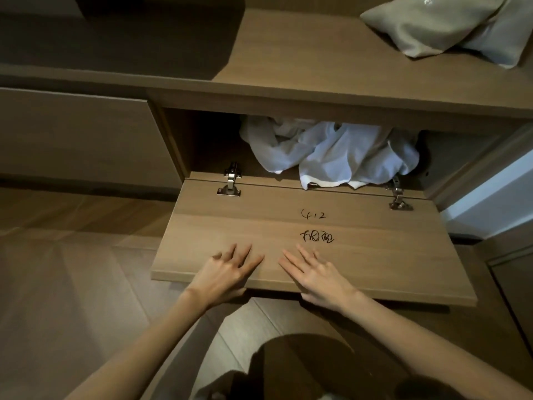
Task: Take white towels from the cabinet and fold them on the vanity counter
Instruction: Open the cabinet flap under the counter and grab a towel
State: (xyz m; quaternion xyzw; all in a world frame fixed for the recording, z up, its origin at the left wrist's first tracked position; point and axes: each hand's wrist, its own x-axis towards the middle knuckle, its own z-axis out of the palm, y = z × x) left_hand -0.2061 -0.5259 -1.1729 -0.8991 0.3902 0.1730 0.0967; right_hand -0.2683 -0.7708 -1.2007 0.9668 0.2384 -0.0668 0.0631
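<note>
White towels (331, 151) crumpled in a loose heap inside the open cabinet compartment (202, 140), upper centre of the frame, one hemmed corner spilling over the compartment's front lip by the hinge line. Below them, drop-down door (202, 235) folded out flat toward the viewer, filling the centre of the frame, inner face up, joined to the cabinet by a left hinge (230, 181) and a right hinge (399, 197), both metal. On that inner face, black handwriting (314, 226): the digits 412 and, just under, a few scrawled characters. Left hand (230, 272) palm-down on the door's near edge, lower centre, fingers straight and fanned, grip released, nothing held. Right hand (314, 277) just beside it to the right, likewise flat on the panel, fingers straight and pointing toward the towels, grip released; thumbs of both hidden at the panel's edge. Hands apart from each other and well short of the towels. Above the compartment, across the top of the frame, a wooden tabletop (288, 62) with a pale grey cloth bundle (447, 27) lying in the upper right corner. At the left of the frame, a closed cabinet front (80, 134) of the same wood. Wood-patterned floor (72, 284) along the lower left; bare forearms (150, 336) entering from the bottom edge.
</note>
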